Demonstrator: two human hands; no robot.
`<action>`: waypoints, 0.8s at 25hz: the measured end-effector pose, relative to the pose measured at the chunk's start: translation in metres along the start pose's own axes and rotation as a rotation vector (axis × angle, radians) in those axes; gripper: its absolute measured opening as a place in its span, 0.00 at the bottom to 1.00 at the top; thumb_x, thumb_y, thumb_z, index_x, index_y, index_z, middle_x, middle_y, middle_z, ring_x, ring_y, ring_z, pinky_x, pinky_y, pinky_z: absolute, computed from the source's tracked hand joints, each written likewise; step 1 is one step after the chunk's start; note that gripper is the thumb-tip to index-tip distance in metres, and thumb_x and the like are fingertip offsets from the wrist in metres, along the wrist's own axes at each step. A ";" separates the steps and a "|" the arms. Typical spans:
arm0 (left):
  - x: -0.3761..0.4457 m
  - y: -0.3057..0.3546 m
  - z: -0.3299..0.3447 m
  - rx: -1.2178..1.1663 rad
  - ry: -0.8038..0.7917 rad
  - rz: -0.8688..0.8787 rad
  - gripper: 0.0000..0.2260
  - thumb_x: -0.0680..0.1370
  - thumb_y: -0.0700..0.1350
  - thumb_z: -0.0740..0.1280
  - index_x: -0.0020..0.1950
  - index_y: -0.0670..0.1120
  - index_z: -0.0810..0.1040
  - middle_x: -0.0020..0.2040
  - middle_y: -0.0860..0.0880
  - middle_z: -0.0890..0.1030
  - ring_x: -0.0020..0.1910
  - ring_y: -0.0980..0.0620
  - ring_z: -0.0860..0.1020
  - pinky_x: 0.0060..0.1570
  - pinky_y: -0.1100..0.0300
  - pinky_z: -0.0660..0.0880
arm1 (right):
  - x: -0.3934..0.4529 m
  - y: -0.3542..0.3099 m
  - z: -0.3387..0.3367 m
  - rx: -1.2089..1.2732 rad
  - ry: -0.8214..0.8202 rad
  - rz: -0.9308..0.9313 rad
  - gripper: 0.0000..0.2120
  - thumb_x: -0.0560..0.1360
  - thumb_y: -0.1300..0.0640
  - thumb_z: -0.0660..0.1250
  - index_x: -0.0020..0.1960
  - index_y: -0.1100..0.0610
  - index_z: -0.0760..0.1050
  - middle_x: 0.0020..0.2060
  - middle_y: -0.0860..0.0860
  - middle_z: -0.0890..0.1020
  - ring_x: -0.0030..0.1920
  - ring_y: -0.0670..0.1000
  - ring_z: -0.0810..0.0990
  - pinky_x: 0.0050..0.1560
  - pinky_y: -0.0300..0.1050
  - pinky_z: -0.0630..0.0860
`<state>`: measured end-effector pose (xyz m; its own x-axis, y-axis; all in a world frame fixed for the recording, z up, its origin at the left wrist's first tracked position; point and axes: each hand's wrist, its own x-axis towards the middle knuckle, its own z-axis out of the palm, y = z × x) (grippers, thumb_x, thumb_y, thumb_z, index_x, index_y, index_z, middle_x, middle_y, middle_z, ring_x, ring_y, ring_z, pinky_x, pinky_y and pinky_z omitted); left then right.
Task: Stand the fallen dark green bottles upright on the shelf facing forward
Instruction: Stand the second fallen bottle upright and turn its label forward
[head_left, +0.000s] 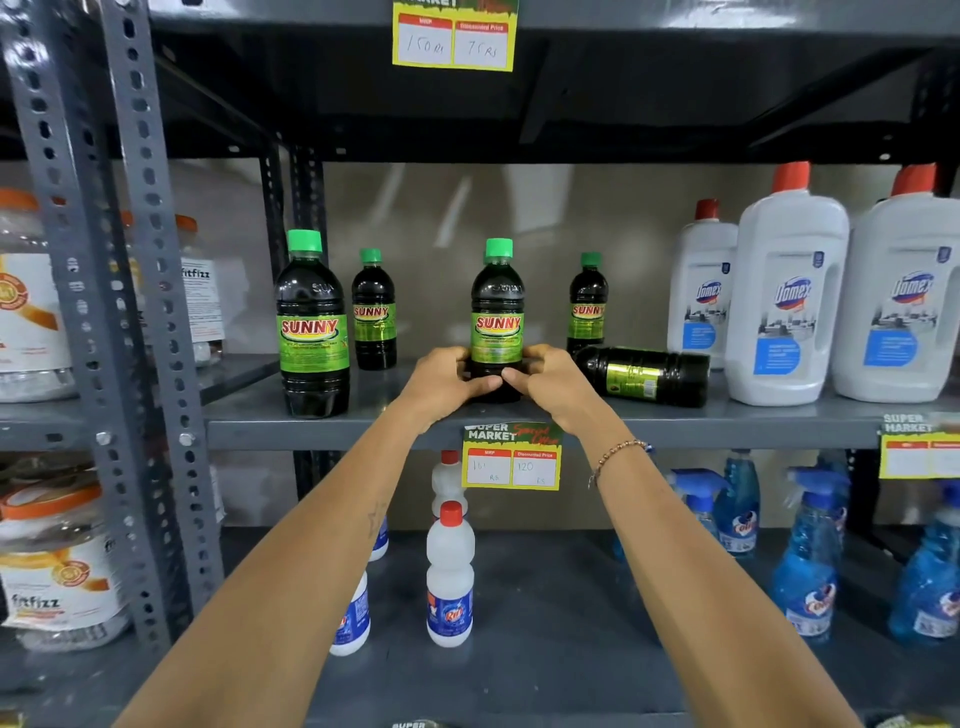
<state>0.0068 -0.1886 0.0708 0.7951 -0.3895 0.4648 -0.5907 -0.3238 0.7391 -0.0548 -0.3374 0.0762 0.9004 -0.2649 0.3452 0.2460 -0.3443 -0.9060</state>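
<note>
A dark green Sunny bottle (497, 312) with a green cap stands upright at the middle of the grey shelf (311, 431), label facing me. My left hand (449, 382) and my right hand (545, 379) both grip its base. Another dark green bottle (647, 374) lies on its side just right of my right hand, base toward me. A larger-looking upright one (311, 332) stands at the front left. Two more stand upright further back, one at left (373, 317) and one at right (588, 306).
White Domex jugs (784, 306) with red caps fill the shelf's right side. Price tags hang on the shelf edges (511, 457). Below are white bottles (450, 577) and blue spray bottles (805, 561). A perforated grey upright (130, 312) and plastic jars (52, 566) stand left.
</note>
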 end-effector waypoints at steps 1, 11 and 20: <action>-0.003 0.003 -0.001 0.007 0.011 0.011 0.19 0.70 0.48 0.76 0.59 0.46 0.79 0.52 0.49 0.83 0.52 0.53 0.80 0.57 0.54 0.76 | -0.001 -0.001 -0.001 0.008 -0.007 0.017 0.22 0.75 0.64 0.68 0.67 0.63 0.68 0.62 0.59 0.78 0.62 0.56 0.76 0.66 0.53 0.72; -0.028 0.015 -0.014 0.003 0.016 0.064 0.25 0.64 0.53 0.79 0.57 0.46 0.78 0.48 0.53 0.82 0.48 0.58 0.81 0.48 0.66 0.76 | -0.019 -0.010 -0.020 0.028 -0.124 0.057 0.20 0.73 0.63 0.70 0.62 0.60 0.69 0.60 0.59 0.78 0.61 0.57 0.78 0.64 0.56 0.74; -0.037 0.010 -0.018 -0.059 0.062 0.087 0.25 0.61 0.53 0.80 0.54 0.46 0.78 0.46 0.56 0.83 0.46 0.59 0.82 0.48 0.63 0.78 | -0.029 -0.011 -0.024 0.062 -0.191 0.024 0.24 0.73 0.64 0.70 0.67 0.63 0.67 0.61 0.60 0.78 0.63 0.56 0.77 0.61 0.48 0.76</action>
<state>-0.0265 -0.1617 0.0701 0.7494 -0.3596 0.5560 -0.6500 -0.2392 0.7213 -0.0920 -0.3474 0.0815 0.9566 -0.0949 0.2756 0.2395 -0.2825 -0.9289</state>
